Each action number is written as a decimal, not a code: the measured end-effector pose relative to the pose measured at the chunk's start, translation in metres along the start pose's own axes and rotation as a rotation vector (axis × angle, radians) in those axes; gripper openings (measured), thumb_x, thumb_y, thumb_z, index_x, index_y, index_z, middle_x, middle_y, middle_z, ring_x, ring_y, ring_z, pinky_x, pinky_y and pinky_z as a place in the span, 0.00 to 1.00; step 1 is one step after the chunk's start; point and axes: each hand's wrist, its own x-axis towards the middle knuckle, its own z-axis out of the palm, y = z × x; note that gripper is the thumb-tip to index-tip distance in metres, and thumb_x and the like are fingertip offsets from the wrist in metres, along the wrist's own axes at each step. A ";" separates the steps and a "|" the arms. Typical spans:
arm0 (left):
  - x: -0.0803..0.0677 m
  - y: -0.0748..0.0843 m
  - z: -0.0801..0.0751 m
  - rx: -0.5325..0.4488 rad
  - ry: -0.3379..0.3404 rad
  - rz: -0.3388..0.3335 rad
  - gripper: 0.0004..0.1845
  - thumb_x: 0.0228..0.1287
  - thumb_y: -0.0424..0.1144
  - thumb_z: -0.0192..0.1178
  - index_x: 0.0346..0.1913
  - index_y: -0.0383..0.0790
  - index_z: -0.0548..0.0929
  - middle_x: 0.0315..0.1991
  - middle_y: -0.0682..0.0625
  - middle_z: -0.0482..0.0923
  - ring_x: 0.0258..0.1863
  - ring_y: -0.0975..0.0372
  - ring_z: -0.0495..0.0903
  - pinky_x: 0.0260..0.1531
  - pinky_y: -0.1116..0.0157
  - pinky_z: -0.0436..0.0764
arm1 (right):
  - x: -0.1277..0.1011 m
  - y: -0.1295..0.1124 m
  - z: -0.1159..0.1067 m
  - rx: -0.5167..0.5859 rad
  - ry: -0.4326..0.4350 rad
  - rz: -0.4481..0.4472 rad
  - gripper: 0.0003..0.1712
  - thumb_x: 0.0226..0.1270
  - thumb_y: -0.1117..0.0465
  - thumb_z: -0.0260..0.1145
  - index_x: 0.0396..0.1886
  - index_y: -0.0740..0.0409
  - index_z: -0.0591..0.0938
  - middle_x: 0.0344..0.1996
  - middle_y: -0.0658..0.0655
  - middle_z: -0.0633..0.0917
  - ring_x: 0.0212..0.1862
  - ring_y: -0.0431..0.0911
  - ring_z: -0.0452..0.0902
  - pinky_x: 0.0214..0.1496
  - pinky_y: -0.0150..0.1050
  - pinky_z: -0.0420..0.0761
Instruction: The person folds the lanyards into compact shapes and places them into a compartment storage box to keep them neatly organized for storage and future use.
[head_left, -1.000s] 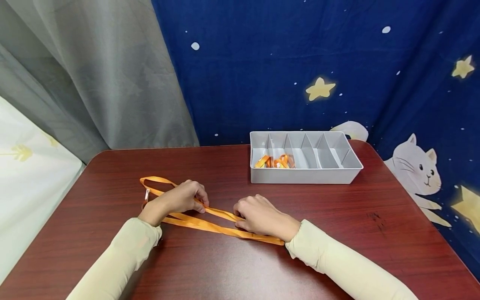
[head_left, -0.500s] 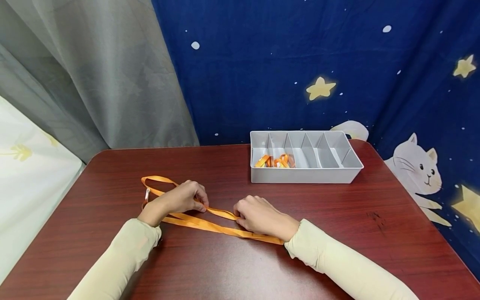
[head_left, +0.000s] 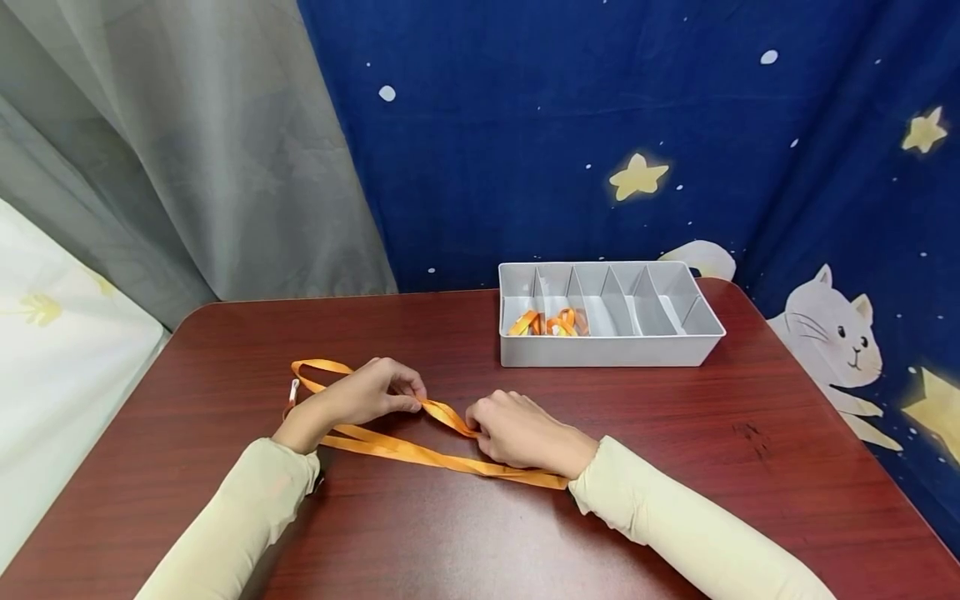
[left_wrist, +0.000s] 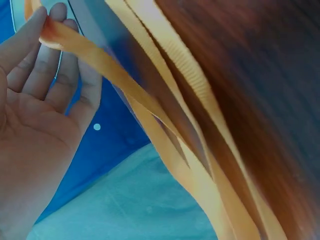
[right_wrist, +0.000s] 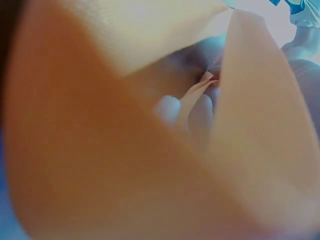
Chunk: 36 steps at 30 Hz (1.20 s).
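Observation:
An orange lanyard [head_left: 447, 415] runs across the table in long doubled strands. My left hand [head_left: 367, 394] pinches one part of it between thumb and fingertips; in the left wrist view the strap [left_wrist: 95, 59] trails away from those fingers. My right hand [head_left: 517, 429] pinches the same part a short way to the right, and a twisted stretch of strap spans the two hands. Left of my left wrist lies the lanyard's white clip [head_left: 294, 390], with a loop behind it. Blurred strap [right_wrist: 75, 150] hides most of the right wrist view, leaving only fingertips [right_wrist: 168, 107] visible.
A grey divided tray [head_left: 611, 352] stands at the back right of the red-brown table [head_left: 450, 533]. Orange bundled straps [head_left: 566, 322] lie in its two leftmost compartments. Behind the table hang a blue star-patterned curtain [head_left: 510, 150] and a grey one [head_left: 247, 167].
My left hand has shifted slightly right, toward my right hand, shortening and raising the strap between them. The loop at the left has been drawn a little rightward. My right hand stays nearly still.

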 end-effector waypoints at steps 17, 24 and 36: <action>0.002 0.015 0.002 0.056 0.086 -0.002 0.11 0.76 0.37 0.53 0.46 0.41 0.87 0.41 0.54 0.84 0.42 0.63 0.80 0.47 0.61 0.80 | -0.004 0.006 -0.013 -0.117 0.117 0.010 0.09 0.55 0.67 0.66 0.21 0.49 0.81 0.17 0.45 0.74 0.20 0.39 0.65 0.19 0.35 0.67; 0.002 0.023 0.001 -0.008 0.148 0.046 0.06 0.69 0.42 0.63 0.44 0.46 0.86 0.35 0.57 0.80 0.29 0.63 0.73 0.32 0.67 0.75 | -0.006 0.011 -0.022 -0.115 0.179 0.030 0.08 0.53 0.67 0.64 0.21 0.48 0.81 0.19 0.43 0.75 0.20 0.39 0.69 0.20 0.36 0.70; 0.003 0.037 -0.002 -0.125 0.278 0.065 0.06 0.70 0.37 0.62 0.39 0.43 0.88 0.35 0.52 0.82 0.32 0.60 0.75 0.33 0.68 0.76 | -0.010 0.017 -0.035 -0.042 0.298 0.074 0.08 0.54 0.65 0.65 0.31 0.52 0.88 0.18 0.41 0.72 0.22 0.38 0.68 0.20 0.33 0.67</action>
